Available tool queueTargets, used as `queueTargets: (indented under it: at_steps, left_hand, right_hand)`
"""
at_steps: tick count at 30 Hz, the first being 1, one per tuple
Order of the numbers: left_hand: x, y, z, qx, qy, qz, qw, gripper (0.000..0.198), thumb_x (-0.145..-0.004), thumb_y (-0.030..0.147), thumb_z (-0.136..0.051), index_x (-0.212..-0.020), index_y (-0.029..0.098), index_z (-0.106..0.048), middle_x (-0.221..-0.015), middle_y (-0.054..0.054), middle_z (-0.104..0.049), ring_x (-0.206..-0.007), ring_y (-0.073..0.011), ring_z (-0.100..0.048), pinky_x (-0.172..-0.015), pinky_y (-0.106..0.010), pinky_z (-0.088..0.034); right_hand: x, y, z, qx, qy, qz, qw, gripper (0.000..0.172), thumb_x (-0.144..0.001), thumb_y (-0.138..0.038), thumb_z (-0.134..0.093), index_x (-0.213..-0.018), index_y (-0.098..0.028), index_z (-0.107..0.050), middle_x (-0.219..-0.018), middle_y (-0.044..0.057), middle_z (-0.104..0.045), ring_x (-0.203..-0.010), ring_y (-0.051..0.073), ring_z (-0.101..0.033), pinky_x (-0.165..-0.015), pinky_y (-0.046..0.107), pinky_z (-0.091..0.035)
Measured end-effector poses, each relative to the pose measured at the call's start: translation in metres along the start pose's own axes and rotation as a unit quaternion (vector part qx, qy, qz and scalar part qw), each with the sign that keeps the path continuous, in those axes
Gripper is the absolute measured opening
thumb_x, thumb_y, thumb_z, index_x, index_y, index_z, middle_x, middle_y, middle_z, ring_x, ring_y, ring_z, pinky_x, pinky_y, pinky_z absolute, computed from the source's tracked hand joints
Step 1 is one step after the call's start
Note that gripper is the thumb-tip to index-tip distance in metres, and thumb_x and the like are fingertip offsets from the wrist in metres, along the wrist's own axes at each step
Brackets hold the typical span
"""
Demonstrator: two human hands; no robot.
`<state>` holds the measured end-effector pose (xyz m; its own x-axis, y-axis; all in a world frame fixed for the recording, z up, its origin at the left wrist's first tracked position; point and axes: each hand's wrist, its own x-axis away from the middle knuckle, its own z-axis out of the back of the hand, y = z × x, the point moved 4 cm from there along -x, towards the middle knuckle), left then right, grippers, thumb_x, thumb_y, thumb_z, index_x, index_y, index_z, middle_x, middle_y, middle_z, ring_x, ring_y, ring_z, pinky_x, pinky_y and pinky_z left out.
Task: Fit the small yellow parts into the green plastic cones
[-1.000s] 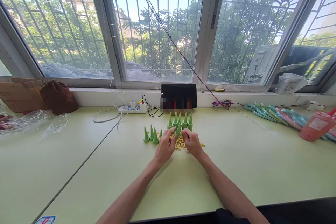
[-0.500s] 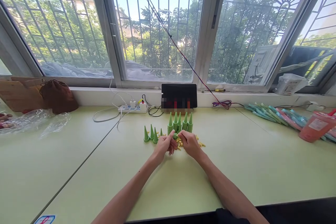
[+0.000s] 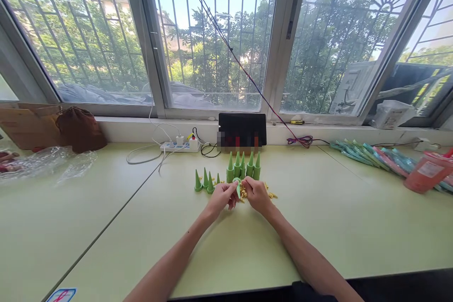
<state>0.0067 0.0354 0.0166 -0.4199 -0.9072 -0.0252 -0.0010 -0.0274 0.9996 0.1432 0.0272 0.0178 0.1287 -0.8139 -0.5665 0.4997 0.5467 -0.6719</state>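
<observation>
Indoor workroom, exact kind unclear | barred windows [image 3: 212, 71] | long table [image 3: 354, 217] | power strip [image 3: 186, 147]

Bright daylight thru windows [image 3: 215, 42]; soft shadows on tbl [image 3: 357, 226]; wide-angle stretch @ edges.

One light-green cone [image 3: 238, 192] is pointing tip-down beside a loose scatter of small yellow pieces [image 3: 244, 194]. Taller green cones [image 3: 250, 168] are standing upright in a cluster behind it, while shorter green cones [image 3: 197, 182] are standing to the left.
</observation>
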Motion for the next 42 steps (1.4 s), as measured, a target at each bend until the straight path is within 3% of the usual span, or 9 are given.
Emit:
queueTargets:
  at_steps: [7, 14, 25, 42]
  left_hand:
    - [-0.0003, 0.0014, -0.0001, -0.118, 0.006, -0.075, 0.99, 0.046, -0.083, 0.058, -0.051, -0.062, 0.017, -0.048, -0.043, 0.003, -0.049, -0.034, -0.009, -0.042, -0.035, -0.021, -0.03]
    - [0.0017, 0.004, 0.0003, -0.161, 0.034, -0.103, 0.981, 0.042, -0.085, 0.053, -0.052, -0.062, 0.019, -0.043, -0.042, 0.005, -0.046, -0.035, -0.0085, -0.043, -0.038, -0.02, -0.03]
    - [0.0017, 0.0047, -0.0007, -0.152, 0.038, -0.115, 0.981, 0.039, -0.084, 0.049, -0.055, -0.062, 0.02, -0.04, -0.043, 0.006, -0.045, -0.036, -0.0081, -0.042, -0.039, -0.021, -0.03]
    - [-0.0015, 0.0023, -0.0008, -0.074, 0.003, -0.067, 0.995, 0.046, -0.086, 0.058, -0.048, -0.065, 0.017, -0.046, -0.041, 0.006, -0.044, -0.034, -0.007, -0.037, -0.038, -0.02, -0.026]
  right_hand:
    - [0.0, 0.0024, 0.0002, 0.011, 0.021, -0.021, 1.0, 0.037, -0.097, -0.038, -0.033, -0.065, -0.02, -0.038, -0.055, -0.005, -0.039, -0.05, 0.01, -0.032, -0.05, 0.023, -0.026]
    - [-0.0014, -0.0002, 0.0014, 0.017, 0.028, -0.026, 0.999, 0.039, -0.096, -0.04, -0.032, -0.063, -0.02, -0.035, -0.053, -0.005, -0.038, -0.049, 0.01, -0.031, -0.049, 0.023, -0.024]
    - [-0.0018, -0.0002, 0.0006, 0.012, 0.037, -0.028, 0.999, 0.038, -0.096, -0.039, -0.033, -0.063, -0.021, -0.034, -0.052, -0.005, -0.036, -0.049, 0.01, -0.03, -0.049, 0.024, -0.024]
    - [-0.0022, -0.006, 0.0011, -0.036, 0.035, -0.024, 0.998, 0.043, -0.096, -0.047, -0.038, -0.063, -0.02, -0.036, -0.054, -0.005, -0.038, -0.049, 0.009, -0.032, -0.048, 0.022, -0.026]
